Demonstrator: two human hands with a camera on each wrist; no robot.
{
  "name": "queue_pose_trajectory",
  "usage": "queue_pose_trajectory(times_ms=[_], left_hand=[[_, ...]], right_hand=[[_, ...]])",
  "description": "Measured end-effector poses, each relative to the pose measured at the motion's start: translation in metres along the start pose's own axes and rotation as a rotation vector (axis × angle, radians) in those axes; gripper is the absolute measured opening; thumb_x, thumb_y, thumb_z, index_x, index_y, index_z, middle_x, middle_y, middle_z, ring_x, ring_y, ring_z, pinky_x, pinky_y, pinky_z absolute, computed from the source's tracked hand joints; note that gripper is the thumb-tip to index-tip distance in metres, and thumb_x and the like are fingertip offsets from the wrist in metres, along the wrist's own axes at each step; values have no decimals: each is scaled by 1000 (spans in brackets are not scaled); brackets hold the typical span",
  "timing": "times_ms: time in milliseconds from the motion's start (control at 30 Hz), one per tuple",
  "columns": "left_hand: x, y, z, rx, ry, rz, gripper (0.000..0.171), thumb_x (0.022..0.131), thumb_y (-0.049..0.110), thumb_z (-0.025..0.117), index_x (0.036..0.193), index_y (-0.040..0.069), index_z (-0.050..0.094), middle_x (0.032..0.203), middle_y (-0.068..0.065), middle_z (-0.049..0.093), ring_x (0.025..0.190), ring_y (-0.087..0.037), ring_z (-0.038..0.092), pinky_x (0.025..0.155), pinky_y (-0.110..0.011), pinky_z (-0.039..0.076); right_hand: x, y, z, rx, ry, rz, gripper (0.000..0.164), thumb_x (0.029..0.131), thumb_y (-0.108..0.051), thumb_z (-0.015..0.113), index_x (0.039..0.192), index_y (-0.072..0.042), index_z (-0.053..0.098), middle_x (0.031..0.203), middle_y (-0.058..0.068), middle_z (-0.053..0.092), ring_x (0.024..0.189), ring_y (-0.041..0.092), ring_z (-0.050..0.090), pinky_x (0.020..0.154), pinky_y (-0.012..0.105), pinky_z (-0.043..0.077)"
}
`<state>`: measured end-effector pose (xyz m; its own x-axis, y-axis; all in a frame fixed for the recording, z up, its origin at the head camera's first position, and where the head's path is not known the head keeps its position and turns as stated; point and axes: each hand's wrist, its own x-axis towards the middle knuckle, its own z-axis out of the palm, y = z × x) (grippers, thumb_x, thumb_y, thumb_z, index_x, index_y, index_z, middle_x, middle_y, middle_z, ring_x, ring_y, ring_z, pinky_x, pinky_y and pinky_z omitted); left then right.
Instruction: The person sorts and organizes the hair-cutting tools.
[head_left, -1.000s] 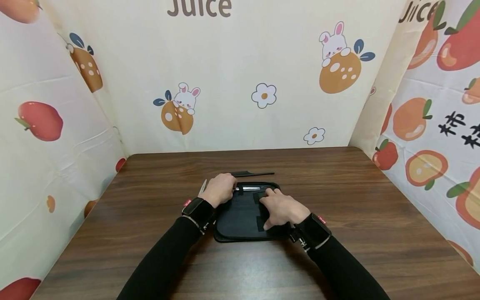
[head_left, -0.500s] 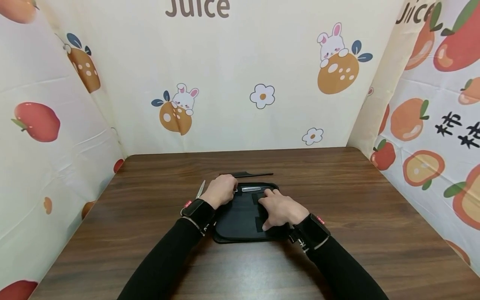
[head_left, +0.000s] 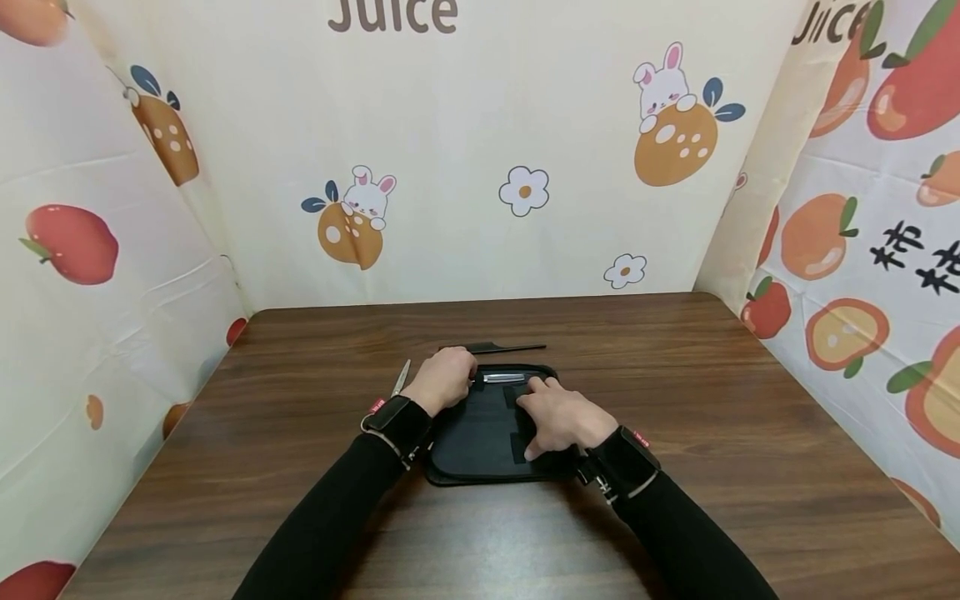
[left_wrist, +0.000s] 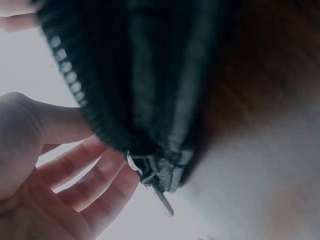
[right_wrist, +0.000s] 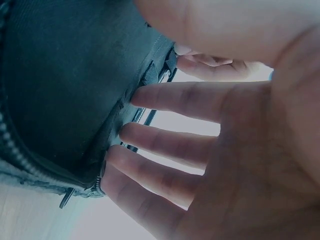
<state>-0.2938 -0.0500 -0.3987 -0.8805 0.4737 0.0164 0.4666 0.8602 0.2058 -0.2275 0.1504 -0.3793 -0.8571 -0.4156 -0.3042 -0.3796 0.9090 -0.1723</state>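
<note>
A black zip case [head_left: 471,442] lies spread on the table between both hands, with dark straps inside. Near its far edge a slim silver tool [head_left: 504,377] lies across it; its kind is too small to make out. My left hand [head_left: 442,382] holds the case's far left side, and in the left wrist view the thumb and fingers close around the toothed zip edge [left_wrist: 75,82]. My right hand [head_left: 566,417] rests over the case's right side. In the right wrist view its nearly straight fingers [right_wrist: 165,135] touch the case lining [right_wrist: 65,75] with their tips.
A black tail comb [head_left: 495,347] lies beyond the case. A pointed silver blade [head_left: 402,377] sticks out left of my left hand, its other end hidden behind the wrist. Fruit-printed cloth [head_left: 450,108] hangs around the wooden table [head_left: 300,400] at the back and sides.
The pointed blade now shows a little more beside the left hand, leaning outward. Both hands and the case stay nearly where they were; the whole view has shifted slightly.
</note>
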Motion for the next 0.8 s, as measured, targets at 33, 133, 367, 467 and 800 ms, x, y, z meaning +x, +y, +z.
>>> queue_pose_trajectory(times_ms=[33,133,367,467,800], left_hand=[[0,0,0,1,0,1,10,97,4,66,94,9,74,98,-8,66,88,-22,63,74,-38,53],[-1,-1,0,8,-4,6,10,98,5,65,96,8,74,99,-8,65,90,-24,63,75,-39,54],[-7,-10,-4,-15,-1,-8,8,97,6,66,95,9,74,95,-7,60,93,-26,57,78,-43,51],[-11,-13,-7,-11,-21,-26,7,97,9,67,99,10,74,96,-6,59,92,-25,57,82,-49,51],[-15,-18,-10,-14,-88,-49,22,95,17,70,115,8,71,111,-11,63,111,-32,60,102,-68,40]], right_hand=[[0,0,0,-1,2,0,72,79,-36,89,139,-8,61,136,12,49,121,29,46,94,47,49],[-1,0,0,-4,6,0,72,79,-36,90,139,-8,62,135,11,49,121,28,46,94,47,49],[-1,-1,1,13,-4,-7,72,79,-35,89,140,-8,61,138,12,48,121,30,45,92,47,50],[-2,-1,1,14,-5,-7,73,79,-34,89,141,-8,60,139,13,48,121,29,45,91,47,50],[-3,0,0,12,-3,-16,72,80,-33,89,141,-7,60,139,14,48,121,31,45,89,47,50]])
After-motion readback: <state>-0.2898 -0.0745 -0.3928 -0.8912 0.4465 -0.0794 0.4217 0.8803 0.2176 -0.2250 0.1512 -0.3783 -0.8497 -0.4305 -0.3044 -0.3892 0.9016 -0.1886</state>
